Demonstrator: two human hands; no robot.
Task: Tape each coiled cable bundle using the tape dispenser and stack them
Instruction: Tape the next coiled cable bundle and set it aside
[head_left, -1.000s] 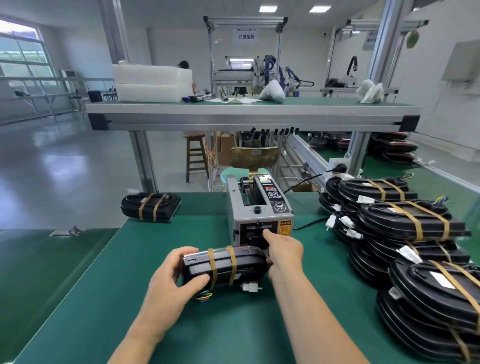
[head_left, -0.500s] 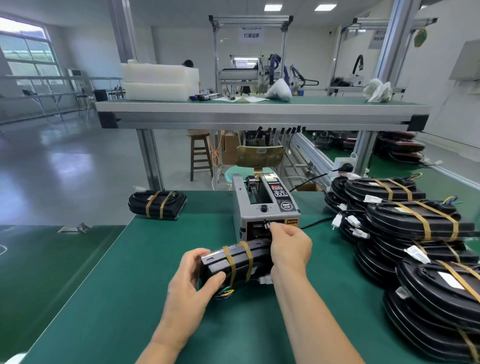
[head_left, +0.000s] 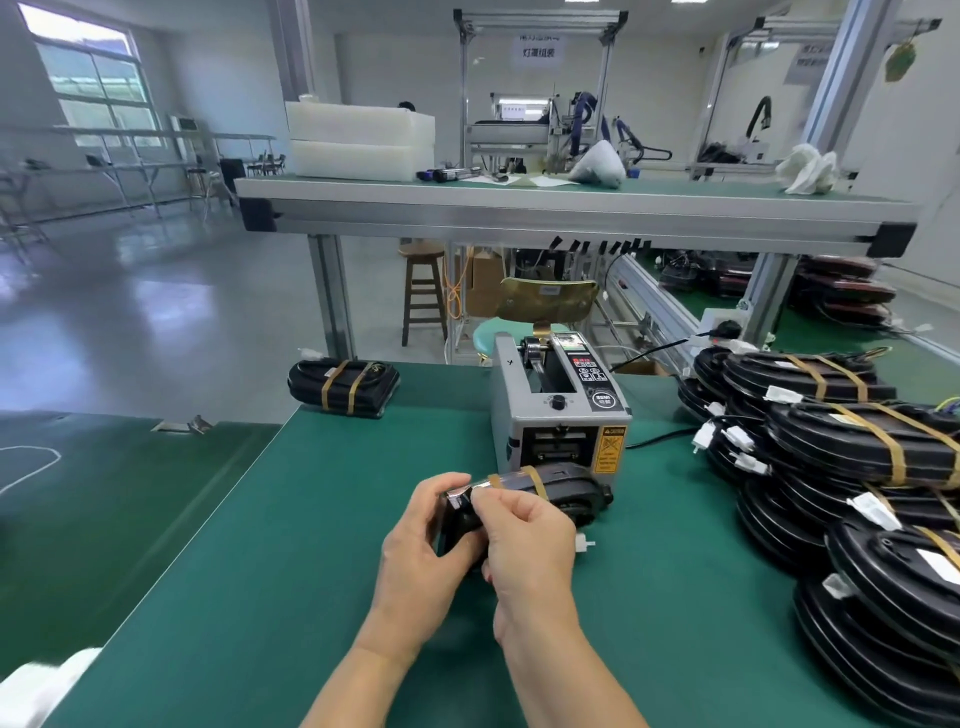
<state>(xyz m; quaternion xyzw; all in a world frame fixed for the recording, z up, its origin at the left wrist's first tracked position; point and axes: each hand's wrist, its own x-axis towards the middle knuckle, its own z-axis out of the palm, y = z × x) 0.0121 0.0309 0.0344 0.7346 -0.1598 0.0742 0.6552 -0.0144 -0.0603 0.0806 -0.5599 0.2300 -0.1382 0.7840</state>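
1. The right hand (head_left: 524, 540), which was at the mouth of the tape dispenser (head_left: 558, 415) half a second ago, is now pinching a strip of tape (head_left: 475, 489) and bringing it onto the left end of the cable bundle (head_left: 566, 486).
2. The left hand (head_left: 415, 540) is gripping that same end with curled fingers. The bundle is lying on the worktop (head_left: 311, 519) just in front of the dispenser.
3. Two tan bands are already crossing the bundle, so this strip is probably a further wrap, and stacking is not yet begun.
4. A pile of banded bundles (head_left: 852, 447) is sitting to the right. One taped bundle (head_left: 343, 387) is lying at the far left corner, well apart.
5. A white connector (head_left: 584, 544) is sticking out beside the right hand, and the dispenser close behind is leaving little room for turning the bundle.
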